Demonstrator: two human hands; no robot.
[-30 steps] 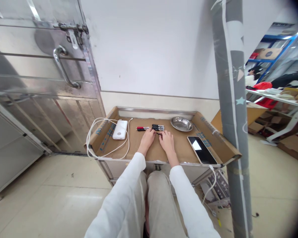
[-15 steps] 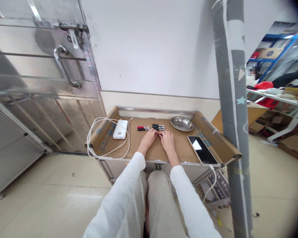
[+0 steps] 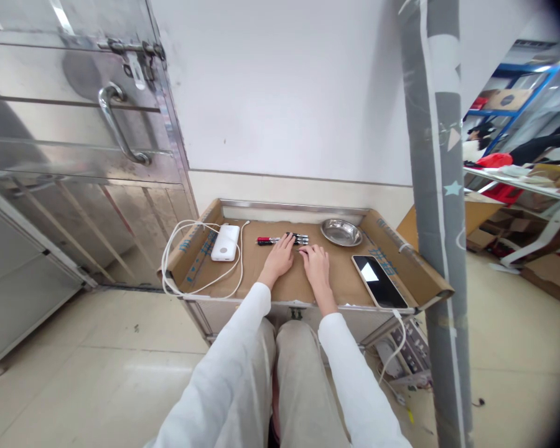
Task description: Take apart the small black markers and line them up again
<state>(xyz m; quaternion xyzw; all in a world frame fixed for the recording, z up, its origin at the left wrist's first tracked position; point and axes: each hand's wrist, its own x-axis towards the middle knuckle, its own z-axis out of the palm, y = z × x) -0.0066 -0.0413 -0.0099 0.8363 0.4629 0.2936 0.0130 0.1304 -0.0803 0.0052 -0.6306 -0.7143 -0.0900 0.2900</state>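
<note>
Several pens lie side by side on the cardboard-lined tabletop (image 3: 252, 274): red and black ones (image 3: 264, 241) on the left, black ones (image 3: 302, 239) on the right. My left hand (image 3: 280, 256) rests over the middle of the pens, its fingertips at the black ones and partly covering them. Just in front of the pens is my right hand (image 3: 315, 262), fingers closed in a pinch around something small and dark that I cannot make out. The two hands are slightly apart.
A white power bank (image 3: 224, 243) with a looped white cable lies at the left. Behind on the right sits a round metal dish (image 3: 341, 233). A phone (image 3: 380, 282) lies at the right. Raised cardboard flaps edge both sides; a grey wrapped pole (image 3: 441, 205) stands right of the table.
My left hand has moved up and forward from beside my right hand onto the pens. My right hand has barely moved.
</note>
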